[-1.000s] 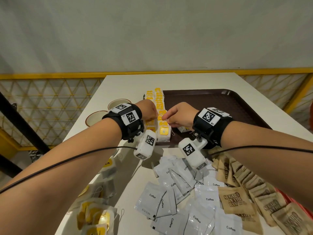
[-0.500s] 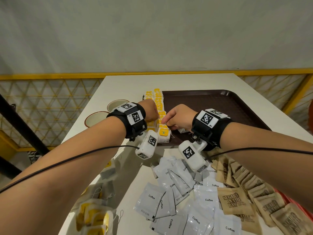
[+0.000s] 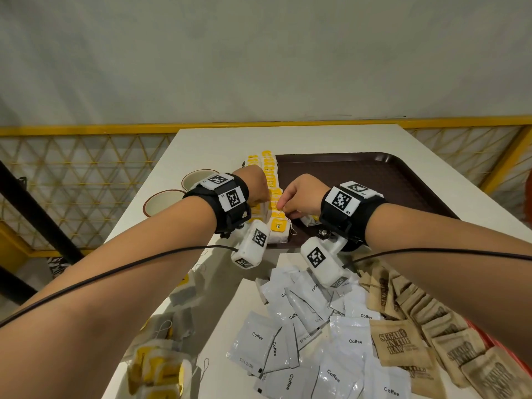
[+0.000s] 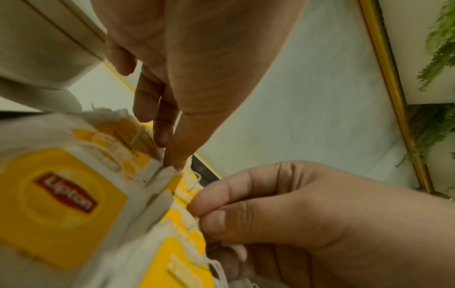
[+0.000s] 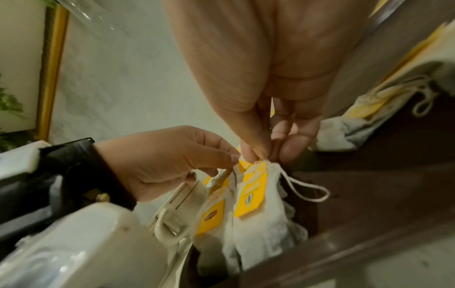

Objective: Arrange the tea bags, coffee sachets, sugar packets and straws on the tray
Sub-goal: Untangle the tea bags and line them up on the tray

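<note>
Tea bags (image 3: 277, 226): row along left edge of tray (image 3: 374, 180), little changed from a moment ago. Right hand (image 3: 299, 194) and left hand (image 3: 254, 185) each pinch a bag top; coffee sachets (image 3: 311, 341) await.

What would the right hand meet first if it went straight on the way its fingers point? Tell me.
The right hand points toward the row of tea bags on the tray; its fingertips already pinch one there, with the left hand just beyond.

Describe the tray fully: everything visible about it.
The tray is dark brown, rectangular with rounded corners and a raised rim, plastic-looking. It lies flat on the white table. A row of tea bags runs along its left edge; the rest looks bare. Both hands work over its near-left corner.
</note>
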A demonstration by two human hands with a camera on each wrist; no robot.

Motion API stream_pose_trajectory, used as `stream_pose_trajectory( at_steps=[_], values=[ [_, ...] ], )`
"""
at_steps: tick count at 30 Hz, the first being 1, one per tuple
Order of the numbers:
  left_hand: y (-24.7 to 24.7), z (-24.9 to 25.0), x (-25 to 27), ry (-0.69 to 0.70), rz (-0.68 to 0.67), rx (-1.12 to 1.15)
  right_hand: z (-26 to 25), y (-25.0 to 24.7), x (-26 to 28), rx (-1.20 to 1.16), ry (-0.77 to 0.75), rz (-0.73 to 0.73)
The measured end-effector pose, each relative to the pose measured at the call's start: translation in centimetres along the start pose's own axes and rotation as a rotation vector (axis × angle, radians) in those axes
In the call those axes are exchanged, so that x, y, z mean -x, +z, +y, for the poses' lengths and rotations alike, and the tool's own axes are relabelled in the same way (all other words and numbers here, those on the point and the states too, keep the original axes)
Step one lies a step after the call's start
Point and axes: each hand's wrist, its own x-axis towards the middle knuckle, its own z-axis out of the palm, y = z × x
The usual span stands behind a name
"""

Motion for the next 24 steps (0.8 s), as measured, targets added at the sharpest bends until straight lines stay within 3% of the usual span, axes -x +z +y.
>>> stream_pose_trajectory(
  at_steps=[3, 9, 15, 19, 24],
  values=[
    [-0.2, -0.3, 0.2, 0.022, 0.059, 0.065, -0.1, 0.0, -0.1, -0.002, -0.009, 0.002],
    [-0.2, -0.5, 0.3, 0.035, -0.031, 0.026, 0.2, -0.1, 0.1, -0.103, -0.048, -0.007],
    [-0.5, -0.9, 0.4, 0.062, -0.001, 0.051, 0.8, -0.1, 0.5, -0.180, 0.003, 0.003],
    [-0.7, -1.1, 0.8, 0.091, -0.029, 0.037, 1.0, 0.2, 1.3, -0.125, 0.045, -0.099],
    [-0.3, -1.1, 0.8, 0.106, -0.096, 0.019, 0.7, 0.7, 1.1, -0.077, 0.000, -0.046]
  ],
)
